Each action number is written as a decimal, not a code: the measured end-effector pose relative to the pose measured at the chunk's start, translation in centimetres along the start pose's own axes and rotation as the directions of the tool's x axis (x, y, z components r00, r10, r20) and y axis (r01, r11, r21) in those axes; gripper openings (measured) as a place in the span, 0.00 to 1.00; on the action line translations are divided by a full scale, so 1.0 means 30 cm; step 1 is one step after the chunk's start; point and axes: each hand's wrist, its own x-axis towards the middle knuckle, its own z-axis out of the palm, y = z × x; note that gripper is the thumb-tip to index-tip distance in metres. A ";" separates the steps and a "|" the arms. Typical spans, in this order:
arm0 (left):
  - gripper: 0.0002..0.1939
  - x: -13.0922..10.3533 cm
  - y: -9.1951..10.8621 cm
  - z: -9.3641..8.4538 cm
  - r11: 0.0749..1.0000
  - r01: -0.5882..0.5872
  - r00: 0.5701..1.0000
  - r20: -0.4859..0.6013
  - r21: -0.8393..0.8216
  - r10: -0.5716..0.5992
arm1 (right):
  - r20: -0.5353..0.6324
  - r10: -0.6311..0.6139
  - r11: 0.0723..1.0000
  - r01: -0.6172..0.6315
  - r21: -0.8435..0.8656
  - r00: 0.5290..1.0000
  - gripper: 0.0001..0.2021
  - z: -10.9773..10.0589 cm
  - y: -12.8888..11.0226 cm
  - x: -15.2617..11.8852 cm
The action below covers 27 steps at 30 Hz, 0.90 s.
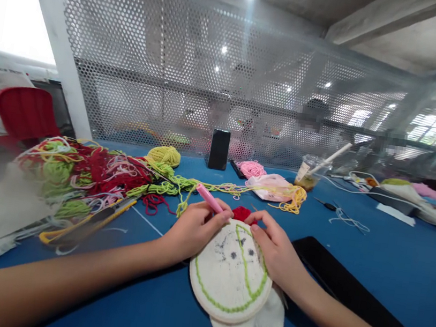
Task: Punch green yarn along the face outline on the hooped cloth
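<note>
A round embroidery hoop [221,283] with cream cloth lies tilted between my hands, a green yarn outline and dark marks on its face. Wrapped round a pink pen-like tool [208,199], my left hand [194,230] rests at the hoop's upper left edge. My right hand [275,247] is closed at the upper right edge, thumb on the cloth and fingers behind the rim. Red yarn [241,214] shows at the top of the hoop between both hands. Fringed cloth hangs out below the hoop.
Tangled yarn [95,168] and yellow-handled scissors [100,217] lie at left. A phone [219,150] stands at the back near a plastic cup [308,173]. A long black case [350,290] lies at right. Behind rises a perforated metal screen [190,73]. A person sits at far left.
</note>
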 end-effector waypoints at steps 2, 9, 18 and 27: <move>0.12 -0.002 0.000 -0.005 0.999 0.023 0.998 -0.063 -0.032 -0.025 | -0.002 0.000 1.000 0.000 -0.013 1.000 0.06 -0.001 0.006 0.002; 0.11 -0.013 -0.003 -0.007 0.995 0.071 0.988 -0.129 -0.068 -0.079 | 0.000 0.010 1.000 -0.010 -0.012 1.000 0.06 -0.004 0.012 0.005; 0.11 -0.010 -0.003 -0.007 0.999 0.022 0.995 -0.096 -0.045 -0.026 | 0.006 0.031 0.999 -0.031 0.006 1.000 0.06 -0.007 0.016 0.006; 0.11 -0.005 -0.008 -0.004 1.000 -0.011 1.000 0.029 -0.007 0.011 | 0.022 0.082 0.995 -0.083 0.046 0.996 0.06 -0.002 0.013 0.001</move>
